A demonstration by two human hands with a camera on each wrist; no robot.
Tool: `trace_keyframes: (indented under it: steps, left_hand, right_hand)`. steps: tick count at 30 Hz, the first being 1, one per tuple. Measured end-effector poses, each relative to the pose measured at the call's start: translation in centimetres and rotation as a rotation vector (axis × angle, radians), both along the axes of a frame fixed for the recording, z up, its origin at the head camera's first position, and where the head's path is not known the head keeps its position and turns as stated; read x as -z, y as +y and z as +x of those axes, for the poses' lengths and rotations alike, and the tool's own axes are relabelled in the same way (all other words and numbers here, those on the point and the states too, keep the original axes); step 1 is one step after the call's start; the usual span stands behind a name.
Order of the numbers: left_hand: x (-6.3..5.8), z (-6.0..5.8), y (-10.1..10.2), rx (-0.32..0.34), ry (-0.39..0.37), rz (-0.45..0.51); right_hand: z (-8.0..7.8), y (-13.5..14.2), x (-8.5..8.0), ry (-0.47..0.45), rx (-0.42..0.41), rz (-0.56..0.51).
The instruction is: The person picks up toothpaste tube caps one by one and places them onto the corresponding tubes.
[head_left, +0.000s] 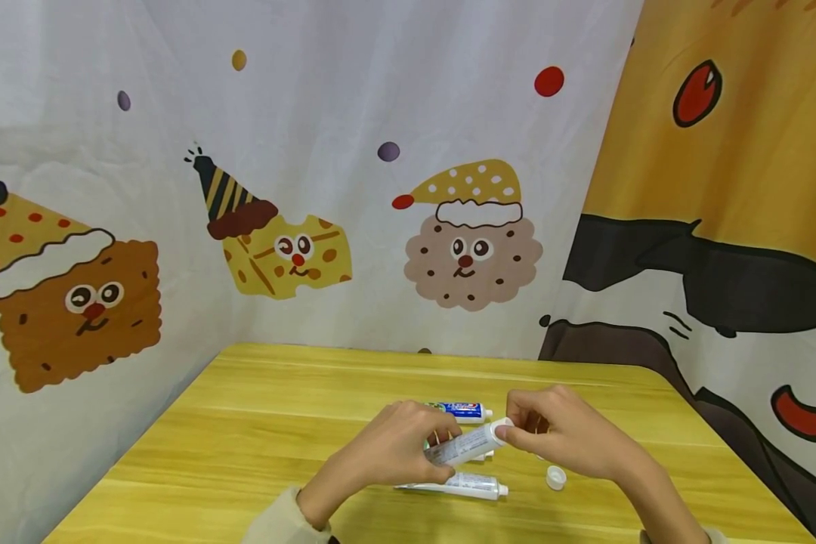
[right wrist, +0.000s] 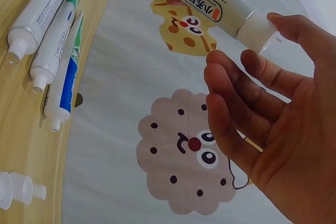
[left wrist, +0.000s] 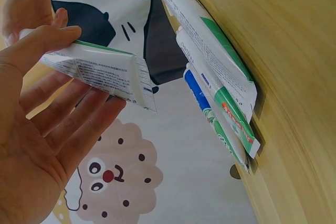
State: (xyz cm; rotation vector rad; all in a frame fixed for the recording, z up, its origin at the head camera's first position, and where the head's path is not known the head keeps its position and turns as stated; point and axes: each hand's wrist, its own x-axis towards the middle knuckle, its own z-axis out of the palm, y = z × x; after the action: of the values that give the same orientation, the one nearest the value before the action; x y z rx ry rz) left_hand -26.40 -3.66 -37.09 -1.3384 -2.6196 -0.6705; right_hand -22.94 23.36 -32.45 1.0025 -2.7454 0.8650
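Observation:
My left hand [head_left: 401, 442] grips a white and green toothpaste tube [head_left: 468, 446] between thumb and fingers, tilted up to the right above the table. Its crimped end [left wrist: 147, 85] sticks out past the fingers in the left wrist view. At the other end is a white cap [right wrist: 257, 31], which my right hand [head_left: 571, 434] pinches between thumb and forefinger; the remaining fingers are loosely bent. Below the held tube lie three uncapped toothpaste tubes side by side: a blue one [head_left: 468, 412], a middle one [right wrist: 55, 51] mostly hidden, and a near one [head_left: 474, 485].
Several loose white caps [right wrist: 20, 187] sit on the wooden table [head_left: 279, 423], one of them a round cap [head_left: 555, 477] below my right hand. A cartoon-printed curtain [head_left: 347, 98] hangs behind the table's far edge.

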Motion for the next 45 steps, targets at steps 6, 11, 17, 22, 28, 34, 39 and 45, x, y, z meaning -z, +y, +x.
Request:
trace_keyframes:
  steps: [6,11,17,22,28,34,39,45]
  left_hand:
    - [0.06,0.05,0.03,-0.001,0.021,0.0]
    - [0.07,0.08,0.06,-0.002,0.036,-0.002]
    - [0.13,0.06,0.07,-0.003,0.035,-0.005]
    - [0.15,0.03,0.07,-0.004,0.041,-0.01]
    - [0.19,0.02,0.07,-0.006,0.044,-0.022]
    - [0.21,0.07,0.05,-0.007,0.042,-0.023]
    - [0.14,0.12,0.03,-0.01,0.037,-0.025]
    - [0.08,0.14,-0.02,-0.006,0.039,-0.02]
  right_hand:
    - [-0.04,-0.01,-0.13,-0.014,0.009,0.01]
    - [-0.03,0.02,-0.2,-0.028,0.011,0.017]
    - [0.01,0.04,-0.23,-0.045,0.007,0.014]
    - [0.02,-0.01,-0.2,-0.057,0.002,0.012]
    - [-0.06,-0.03,-0.14,-0.064,0.017,0.022]
    - [-0.04,-0.01,-0.11,-0.068,0.003,0.016]
    - [0.07,-0.06,-0.2,-0.076,0.0,0.009]
    - [0.18,-0.1,-0.28,-0.073,-0.006,0.009]
